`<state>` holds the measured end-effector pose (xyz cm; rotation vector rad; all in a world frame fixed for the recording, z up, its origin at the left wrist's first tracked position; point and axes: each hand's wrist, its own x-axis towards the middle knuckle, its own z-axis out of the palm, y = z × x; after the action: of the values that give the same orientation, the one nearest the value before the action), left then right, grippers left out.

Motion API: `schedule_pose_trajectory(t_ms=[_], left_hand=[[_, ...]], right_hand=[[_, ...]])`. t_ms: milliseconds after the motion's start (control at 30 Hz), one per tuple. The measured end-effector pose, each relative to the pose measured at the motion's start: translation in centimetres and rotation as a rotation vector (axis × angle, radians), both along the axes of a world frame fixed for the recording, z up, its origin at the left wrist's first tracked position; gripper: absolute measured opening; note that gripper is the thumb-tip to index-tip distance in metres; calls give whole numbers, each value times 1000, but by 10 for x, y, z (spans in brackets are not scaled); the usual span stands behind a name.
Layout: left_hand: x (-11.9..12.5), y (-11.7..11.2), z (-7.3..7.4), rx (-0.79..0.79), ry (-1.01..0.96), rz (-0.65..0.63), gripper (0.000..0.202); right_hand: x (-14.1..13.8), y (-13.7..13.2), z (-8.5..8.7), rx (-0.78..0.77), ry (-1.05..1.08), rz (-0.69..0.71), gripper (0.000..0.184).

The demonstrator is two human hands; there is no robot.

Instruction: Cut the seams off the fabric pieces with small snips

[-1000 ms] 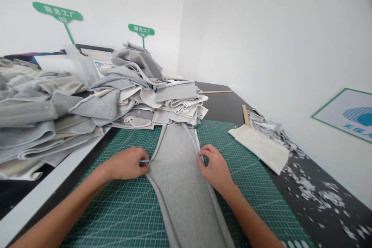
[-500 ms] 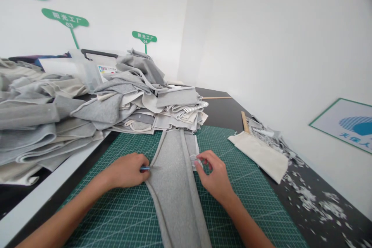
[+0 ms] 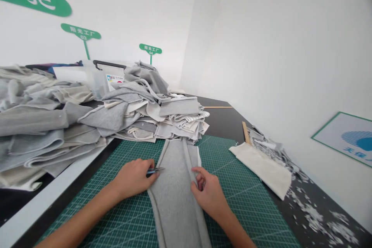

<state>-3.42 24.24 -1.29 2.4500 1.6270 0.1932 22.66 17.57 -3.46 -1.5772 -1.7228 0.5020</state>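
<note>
A long piece of grey knit fabric (image 3: 177,193) with rolled side edges lies on the green cutting mat (image 3: 232,201), running from the front edge of the view up to the fabric pile. My left hand (image 3: 136,178) rests at the fabric's left edge, closed around small blue-handled snips (image 3: 155,170). Their thin metal blades point right over the cloth. At the right rolled edge is my right hand (image 3: 210,190), its thumb and index finger apart with the tips touching the cloth. Its other fingers are curled and partly hidden.
Heaped grey and cream fabric (image 3: 95,120) fills the left and back of the table. Behind it stands a clear plastic box (image 3: 101,79). To the right lie a folded cream cloth (image 3: 263,168), a wooden strip (image 3: 246,132) and scattered scraps (image 3: 314,209) near the wall.
The view has tilted up, so things sit lower. My right hand has moved from the loose threads at the fabric's right side onto the rolled edge. The snips show more in my left hand.
</note>
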Motion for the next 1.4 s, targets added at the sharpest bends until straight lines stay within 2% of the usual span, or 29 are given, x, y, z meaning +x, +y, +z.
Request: schedule_pose_trajectory(t_ms=[100,233,333,400,567,700,833,967,1067,1167,1300,1400], left_hand=[[2,-1,-5,-28,-30,-13,27],[1,0,-7,-106,-115,-101,26],[3,2,-6,-141,-195,-156,26],[6,2,-3,-147,-249,-182,27],[8,0,0,-144,-340,-236,22],[8,-2,-4,-148,-359,-258,14],[8,-6,-7,-125,-356,-253,11],[9,-10,-6,-108,-339,-244,10],[8,-13,-3,-110,-333,-231,11],[7,-15,2,-130,-350,-209,14],[7,-17,16,-148,-419,-137,19],[7,-16,30,-132,-481,-66,27]], right_hand=[[6,1,6,-45,76,19,38],[14,3,8,-153,152,66,49],[13,6,3,-231,191,-2,55],[12,11,2,-220,170,-69,57],[9,39,20,-56,-30,-203,42],[-3,73,34,-48,-163,-219,37],[-26,102,25,-79,-194,-172,39],[-42,117,13,-72,-161,-117,21],[-43,118,14,-37,-76,-66,13],[-40,107,22,32,63,-10,12],[-36,83,35,54,264,138,23],[-34,65,38,53,434,224,32]])
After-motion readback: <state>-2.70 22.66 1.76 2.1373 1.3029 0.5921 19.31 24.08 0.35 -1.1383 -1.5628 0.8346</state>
